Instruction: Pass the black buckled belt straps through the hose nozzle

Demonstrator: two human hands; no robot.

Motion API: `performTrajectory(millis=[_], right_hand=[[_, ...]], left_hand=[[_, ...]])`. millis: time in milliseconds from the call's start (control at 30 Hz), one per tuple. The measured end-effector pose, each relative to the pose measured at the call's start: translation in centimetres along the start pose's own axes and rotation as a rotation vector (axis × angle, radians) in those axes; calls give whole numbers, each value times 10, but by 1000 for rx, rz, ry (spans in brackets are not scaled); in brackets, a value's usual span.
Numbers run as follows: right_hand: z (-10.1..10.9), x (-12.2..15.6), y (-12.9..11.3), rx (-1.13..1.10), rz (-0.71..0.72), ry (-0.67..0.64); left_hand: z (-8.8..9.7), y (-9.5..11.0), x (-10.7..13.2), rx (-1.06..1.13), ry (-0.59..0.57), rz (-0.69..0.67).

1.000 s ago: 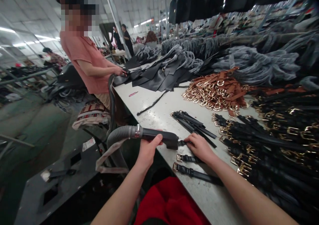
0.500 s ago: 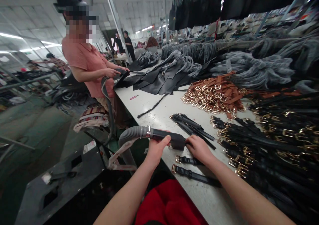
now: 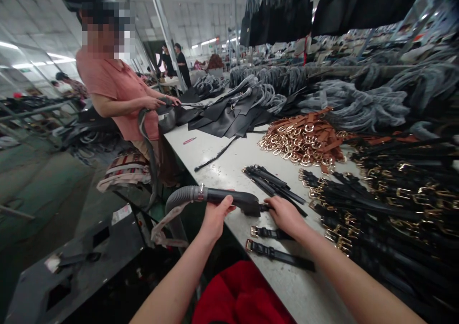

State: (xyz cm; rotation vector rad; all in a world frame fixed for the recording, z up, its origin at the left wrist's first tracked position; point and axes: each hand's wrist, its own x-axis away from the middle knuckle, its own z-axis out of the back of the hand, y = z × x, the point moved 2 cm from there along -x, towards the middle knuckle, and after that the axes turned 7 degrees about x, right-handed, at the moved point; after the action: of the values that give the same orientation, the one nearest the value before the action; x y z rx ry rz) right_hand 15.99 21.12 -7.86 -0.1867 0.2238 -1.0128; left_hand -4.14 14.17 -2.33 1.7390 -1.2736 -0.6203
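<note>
My left hand (image 3: 217, 215) is wrapped round a black suction nozzle (image 3: 234, 200), which joins a grey ribbed hose (image 3: 179, 197) at a metal clamp. The nozzle lies across the table edge, its wide end pointing right. Just past that end, my right hand (image 3: 283, 213) pinches a short black strap (image 3: 264, 207), whose left tip meets the nozzle's mouth. The rest of this strap is hidden by my fingers. Below my right hand lie two black buckled straps (image 3: 279, 256), side by side on the table; my wrist covers part of the upper one.
A small bundle of black straps (image 3: 274, 183) lies beyond my hands. Brown straps with gold rings (image 3: 304, 140) are heaped farther back, and black buckled straps (image 3: 380, 209) fill the right. A co-worker (image 3: 114, 85) stands at the table's far left. A dark machine (image 3: 86, 262) sits lower left.
The nozzle and its hose have shifted slightly left, and a gap with black strap in it now shows between nozzle and right hand. The whole view has also shifted a little.
</note>
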Motion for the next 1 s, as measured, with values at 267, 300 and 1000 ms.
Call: performTrajectory(millis=[267, 300, 1000], right_hand=[[2, 1, 0, -48, -97, 8], [3, 2, -1, -59, -97, 16], [20, -2, -18, 31, -25, -36]], left_hand=[[-14, -18, -3, 144, 38, 53], [-10, -15, -4, 136, 39, 53], [41, 32, 15, 97, 156, -40]])
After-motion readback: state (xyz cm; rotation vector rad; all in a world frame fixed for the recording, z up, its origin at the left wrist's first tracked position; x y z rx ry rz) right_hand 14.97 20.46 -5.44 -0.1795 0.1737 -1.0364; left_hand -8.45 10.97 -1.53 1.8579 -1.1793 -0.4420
